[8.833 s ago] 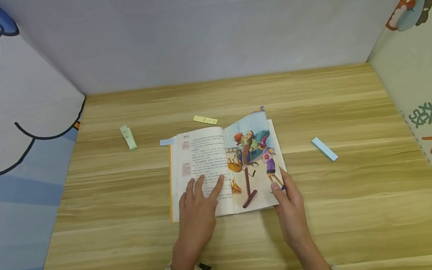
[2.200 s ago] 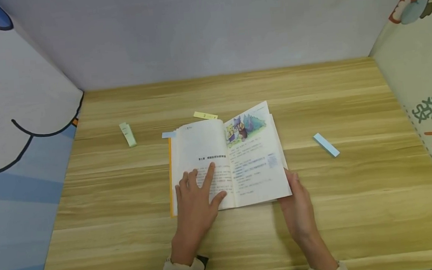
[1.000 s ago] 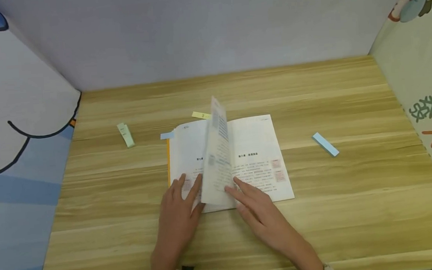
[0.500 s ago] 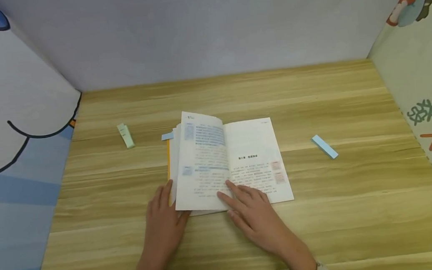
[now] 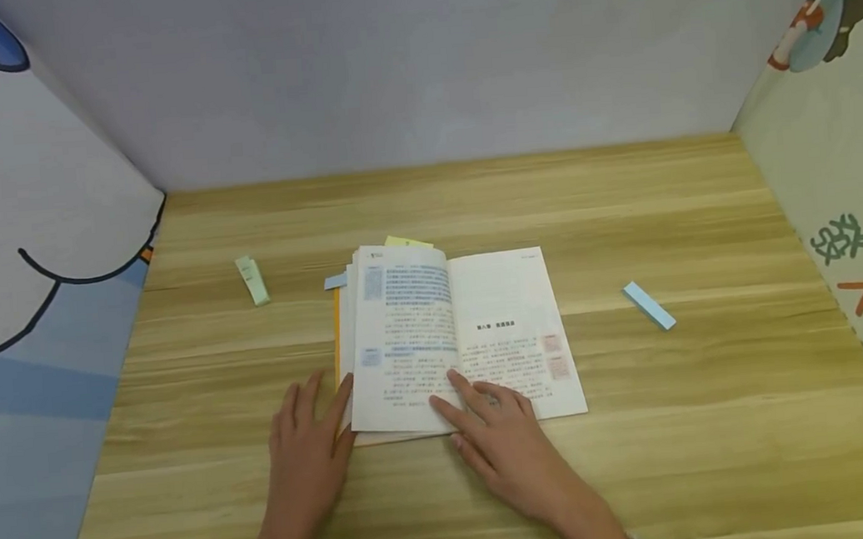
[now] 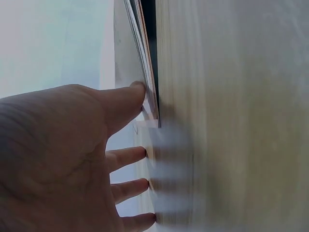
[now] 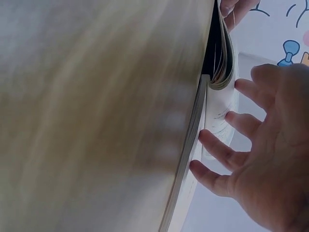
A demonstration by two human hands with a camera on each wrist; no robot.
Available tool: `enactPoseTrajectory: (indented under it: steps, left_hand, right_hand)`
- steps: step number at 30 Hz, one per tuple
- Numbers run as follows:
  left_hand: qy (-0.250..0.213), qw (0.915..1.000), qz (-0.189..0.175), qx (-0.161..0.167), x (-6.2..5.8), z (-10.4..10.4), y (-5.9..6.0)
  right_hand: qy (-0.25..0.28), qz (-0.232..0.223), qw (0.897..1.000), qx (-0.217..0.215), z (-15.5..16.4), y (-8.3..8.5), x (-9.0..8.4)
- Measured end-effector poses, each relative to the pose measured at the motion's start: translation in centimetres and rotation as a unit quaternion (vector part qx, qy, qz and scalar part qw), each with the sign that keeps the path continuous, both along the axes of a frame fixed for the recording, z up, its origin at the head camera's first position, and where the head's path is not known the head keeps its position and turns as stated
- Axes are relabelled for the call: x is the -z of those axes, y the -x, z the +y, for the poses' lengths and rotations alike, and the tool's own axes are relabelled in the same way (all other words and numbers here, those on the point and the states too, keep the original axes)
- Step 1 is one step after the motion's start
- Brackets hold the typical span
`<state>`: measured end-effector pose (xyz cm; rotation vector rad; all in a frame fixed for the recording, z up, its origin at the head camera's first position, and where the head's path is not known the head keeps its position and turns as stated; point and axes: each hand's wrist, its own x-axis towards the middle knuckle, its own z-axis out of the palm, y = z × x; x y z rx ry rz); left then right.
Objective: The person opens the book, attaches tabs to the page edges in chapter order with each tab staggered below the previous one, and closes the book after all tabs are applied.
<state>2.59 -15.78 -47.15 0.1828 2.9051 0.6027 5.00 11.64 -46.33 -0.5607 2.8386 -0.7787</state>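
An open book (image 5: 508, 289) lies on the wooden table, with printed text on both pages and blue and pink note boxes in the margins. My left hand (image 5: 305, 454) is at the book's lower left corner. In the left wrist view its thumb touches the page edges, while the other fingers, spread and fairly straight, reach down to the table. My right hand (image 5: 508, 452) rests with extended fingertips on the pages near the lower end of the spine. A blue sticky tab (image 5: 335, 281) sticks out from the book's left edge.
A pale green strip of tabs (image 5: 253, 280) lies left of the book, and a light blue strip (image 5: 649, 305) lies to its right. Part of a yellow strip (image 5: 409, 242) shows behind the top edge. Printed panels (image 5: 418, 78) wall the table at back and sides.
A leaf has turned from right to left and now lies flat. My left hand has slid left to the book's edge. My right hand has moved from the right edge to the spine.
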Motion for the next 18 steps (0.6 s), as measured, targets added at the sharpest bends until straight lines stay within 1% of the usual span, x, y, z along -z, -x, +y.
enactPoseTrajectory:
  steps: [6, 12, 16, 18]
  left_hand:
    - [0.003, 0.9999, -0.003, -0.014, -0.01, -0.33, 0.13]
    - [0.002, 0.9996, -0.009, -0.028, -0.27, -0.42, 0.38]
    - [-0.01, 0.9996, 0.009, -0.026, -0.39, 0.0, 0.74]
    - [-0.024, 0.9993, 0.022, -0.019, -0.55, 0.48, 0.96]
  right_hand:
    - [-0.014, 0.015, 1.0, 0.002, -0.39, 0.11, -0.09]
    - [-0.052, 0.031, 0.998, -0.008, -0.78, 0.25, -0.07]
    - [-0.071, 0.037, 0.997, -0.012, -0.87, 0.39, -0.08]
    - [-0.076, 0.04, 0.996, -0.012, -0.93, 0.44, -0.08]
